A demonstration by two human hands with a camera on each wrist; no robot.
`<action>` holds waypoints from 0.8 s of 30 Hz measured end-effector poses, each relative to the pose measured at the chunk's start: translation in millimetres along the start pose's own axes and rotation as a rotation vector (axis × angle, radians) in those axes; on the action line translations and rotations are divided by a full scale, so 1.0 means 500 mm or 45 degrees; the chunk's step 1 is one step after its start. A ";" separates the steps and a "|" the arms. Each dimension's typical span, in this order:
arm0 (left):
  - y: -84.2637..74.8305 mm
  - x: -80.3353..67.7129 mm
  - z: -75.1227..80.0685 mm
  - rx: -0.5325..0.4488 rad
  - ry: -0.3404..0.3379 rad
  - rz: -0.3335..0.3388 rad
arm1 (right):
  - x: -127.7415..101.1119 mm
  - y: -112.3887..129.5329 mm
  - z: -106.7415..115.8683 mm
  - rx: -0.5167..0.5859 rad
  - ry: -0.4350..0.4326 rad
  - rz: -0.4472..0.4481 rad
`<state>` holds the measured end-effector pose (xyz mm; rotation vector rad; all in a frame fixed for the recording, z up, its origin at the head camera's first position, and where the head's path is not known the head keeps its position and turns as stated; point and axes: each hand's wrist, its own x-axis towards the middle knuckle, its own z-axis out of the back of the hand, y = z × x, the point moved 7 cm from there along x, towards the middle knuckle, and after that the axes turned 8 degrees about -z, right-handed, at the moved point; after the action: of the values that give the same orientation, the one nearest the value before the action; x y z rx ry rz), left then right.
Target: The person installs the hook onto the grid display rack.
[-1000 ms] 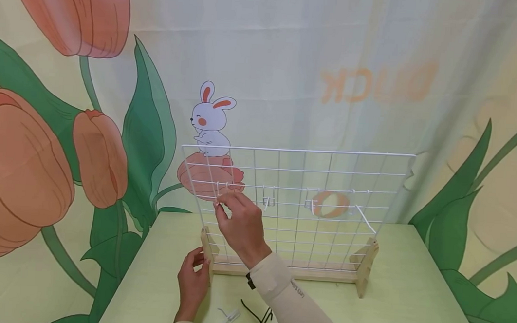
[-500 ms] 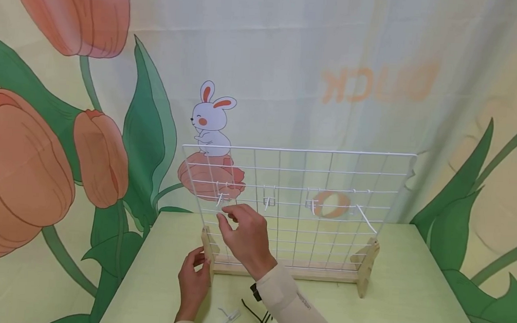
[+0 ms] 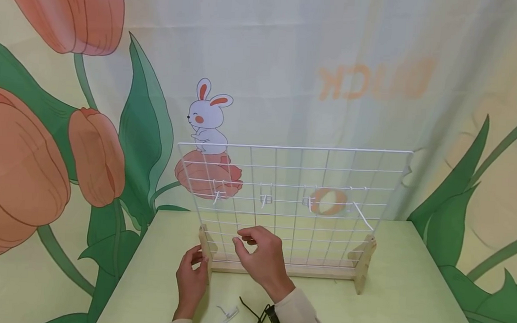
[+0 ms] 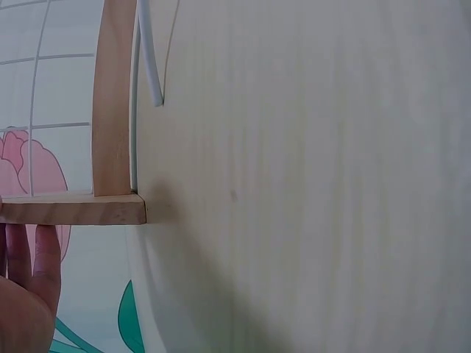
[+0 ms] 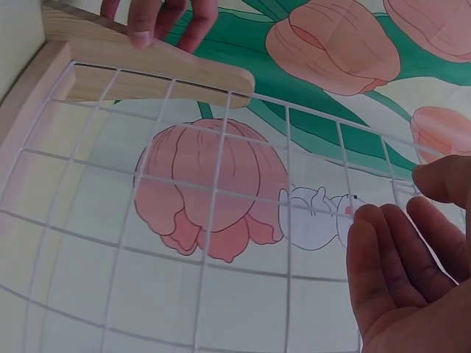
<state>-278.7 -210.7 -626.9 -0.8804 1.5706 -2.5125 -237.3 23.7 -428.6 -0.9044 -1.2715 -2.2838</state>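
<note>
Head view: white wire grid (image 3: 291, 207) upright in wooden stand (image 3: 285, 269) on table (image 3: 409, 306); left hand (image 3: 192, 284) grips the stand's left foot, steadying it; right hand (image 3: 264, 259) hovers before the grid, loosely curled, empty. Left wrist view: fingers (image 4: 29, 257) against the stand's foot (image 4: 73, 209). Right wrist view: right hand (image 5: 401, 283) relaxed, clear of the grid (image 5: 213, 220).

My left hand (image 3: 192, 281) sits low with its fingers curled, the fingertips (image 5: 140, 26) pressed forward. My right hand (image 3: 263, 259) hovers just beside it, a little higher, empty, fingers loosely bent with the thumb apart; a pale sleeve covers that forearm
</note>
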 end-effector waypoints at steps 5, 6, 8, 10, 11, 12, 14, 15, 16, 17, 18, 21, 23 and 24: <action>-0.005 -0.002 0.001 -0.007 0.001 0.005 | -0.027 -0.023 0.009 0.011 0.017 -0.074; -0.005 -0.001 0.001 -0.009 0.000 0.007 | -0.032 -0.027 0.010 0.012 0.021 -0.092; -0.006 -0.001 0.001 -0.014 -0.001 0.009 | -0.044 -0.036 0.012 0.012 0.036 -0.129; -0.005 -0.001 0.001 -0.013 -0.003 0.013 | -0.057 -0.046 0.014 0.016 0.052 -0.172; -0.005 -0.001 0.002 -0.011 -0.005 0.011 | -0.064 -0.051 0.014 0.019 0.060 -0.194; -0.005 -0.002 0.002 -0.011 -0.006 0.014 | -0.071 -0.056 0.014 0.023 0.067 -0.219; -0.005 -0.003 0.002 -0.009 -0.004 0.016 | -0.087 -0.065 0.016 0.016 0.077 -0.264; -0.006 -0.003 0.002 -0.005 -0.003 0.018 | -0.095 -0.068 0.016 0.005 0.076 -0.280; -0.006 -0.004 0.001 -0.001 -0.001 0.018 | -0.103 -0.071 0.017 -0.008 0.074 -0.293; -0.007 -0.004 0.001 0.003 -0.002 0.015 | -0.111 -0.075 0.017 -0.019 0.072 -0.307; -0.008 -0.003 0.001 0.002 -0.003 0.016 | -0.119 -0.077 0.018 -0.033 0.067 -0.316; -0.010 -0.003 0.002 0.012 -0.010 0.012 | -0.144 -0.086 0.017 -0.061 0.063 -0.337; -0.010 -0.003 0.002 0.013 -0.012 0.012 | -0.158 -0.094 0.017 -0.065 0.068 -0.357; -0.010 -0.003 0.002 0.011 -0.011 0.018 | -0.165 -0.097 0.017 -0.065 0.071 -0.367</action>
<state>-275.9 -208.6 -623.0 -0.8745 1.5562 -2.5009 -203.3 57.5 -511.8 -0.7061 -1.4025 -2.5519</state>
